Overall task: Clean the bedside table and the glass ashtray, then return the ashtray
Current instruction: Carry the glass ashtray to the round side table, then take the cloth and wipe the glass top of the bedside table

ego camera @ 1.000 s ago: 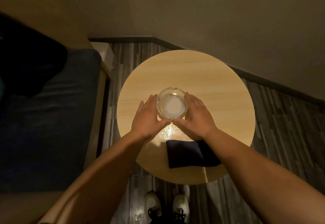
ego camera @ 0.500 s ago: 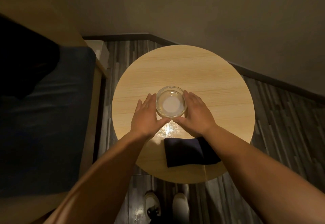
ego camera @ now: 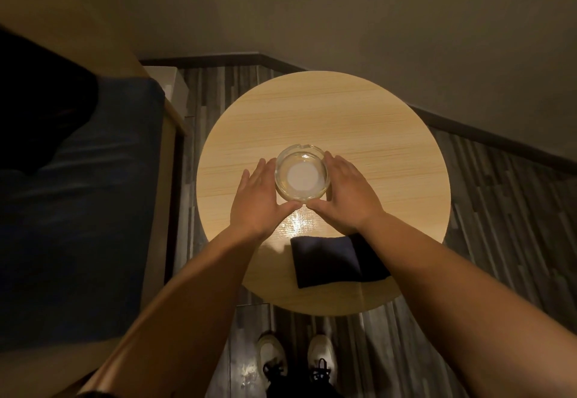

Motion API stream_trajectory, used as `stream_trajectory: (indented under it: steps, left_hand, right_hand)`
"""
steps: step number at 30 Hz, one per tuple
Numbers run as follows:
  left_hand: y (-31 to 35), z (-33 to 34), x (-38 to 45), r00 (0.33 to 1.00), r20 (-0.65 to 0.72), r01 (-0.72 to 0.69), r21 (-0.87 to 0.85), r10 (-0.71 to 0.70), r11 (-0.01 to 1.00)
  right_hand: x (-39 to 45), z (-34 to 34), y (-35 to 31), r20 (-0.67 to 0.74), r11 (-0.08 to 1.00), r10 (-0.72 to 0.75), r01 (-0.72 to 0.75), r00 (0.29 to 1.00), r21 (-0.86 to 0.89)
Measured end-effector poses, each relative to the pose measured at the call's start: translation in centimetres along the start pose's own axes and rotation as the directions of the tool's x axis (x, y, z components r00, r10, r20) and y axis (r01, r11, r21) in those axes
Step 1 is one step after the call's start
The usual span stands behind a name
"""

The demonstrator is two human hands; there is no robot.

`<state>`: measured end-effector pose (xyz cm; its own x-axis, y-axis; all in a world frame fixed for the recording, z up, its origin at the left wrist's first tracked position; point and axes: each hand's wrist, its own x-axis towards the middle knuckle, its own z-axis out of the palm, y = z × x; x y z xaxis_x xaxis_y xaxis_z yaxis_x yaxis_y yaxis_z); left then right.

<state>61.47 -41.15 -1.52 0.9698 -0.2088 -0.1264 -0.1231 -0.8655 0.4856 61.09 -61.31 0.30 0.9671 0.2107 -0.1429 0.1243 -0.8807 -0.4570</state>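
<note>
A round clear glass ashtray [ego camera: 302,173] sits near the middle of the round light-wood bedside table [ego camera: 327,116]. My left hand [ego camera: 260,199] cups its left side and my right hand [ego camera: 345,194] cups its right side. The fingers lie along the glass and the thumb tips nearly meet at its near edge. A folded dark blue cloth [ego camera: 331,260] lies on the table near the front edge, partly under my right forearm.
A bed with a dark blue cover [ego camera: 78,210] and a wooden frame stands close on the left. Walls meet behind the table, above the striped grey floor [ego camera: 499,210]. My white shoes [ego camera: 293,357] are below the table's front edge.
Both hands stay cupped around the ashtray at the table's middle. The view has shifted slightly, and the fingers reach a little further along the glass.
</note>
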Motion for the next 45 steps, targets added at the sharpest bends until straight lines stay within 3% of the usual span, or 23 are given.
stream_trajectory:
  steps: [9, 14, 18, 23, 29, 36, 39, 45]
  left_hand:
    - [1.4, -3.1, -2.3, 0.996, 0.071, 0.043, 0.122, -0.051, 0.992]
    - [4.4, -4.0, -5.6, 0.997, 0.044, -0.079, 0.265, 0.070, 0.961]
    - [7.9, -2.6, -7.6, 0.986, 0.093, -0.156, 0.279, 0.135, 0.948]
    - [11.0, 1.1, -9.7, 0.961, 0.199, -0.240, 0.242, 0.194, 0.940]
    - [11.8, 5.6, -11.5, 0.933, 0.336, -0.244, 0.325, 0.129, 0.914]
    - [11.5, 6.7, -12.7, 0.944, 0.312, -0.234, 0.409, 0.106, 0.882]
    - [11.6, 7.0, -14.5, 0.949, 0.302, -0.217, 0.431, 0.086, 0.876]
    - [11.7, 6.3, -19.4, 0.967, 0.248, -0.157, 0.419, 0.053, 0.894]
  right_hand:
    - [-1.5, -4.1, -0.3, 0.098, 0.992, -0.012, 0.024, 0.995, -0.124]
    - [-4.4, -7.6, -0.3, 0.014, 0.936, 0.029, -0.022, 0.999, -0.351]
    - [-6.7, -9.4, 0.5, -0.035, 0.890, 0.048, -0.058, 0.998, -0.452]
    - [-9.8, -9.4, 3.3, -0.024, 0.888, 0.056, -0.061, 0.998, -0.456]
    - [-14.9, -7.5, 6.9, 0.021, 0.896, 0.031, -0.018, 0.999, -0.443]
    - [-17.3, -6.1, 9.2, 0.034, 0.912, -0.100, 0.106, 0.994, -0.396]
    - [-18.2, -4.9, 8.4, 0.042, 0.944, -0.138, 0.144, 0.990, -0.297]
    - [-18.9, -3.6, 5.0, 0.107, 0.903, -0.254, 0.275, 0.961, -0.329]
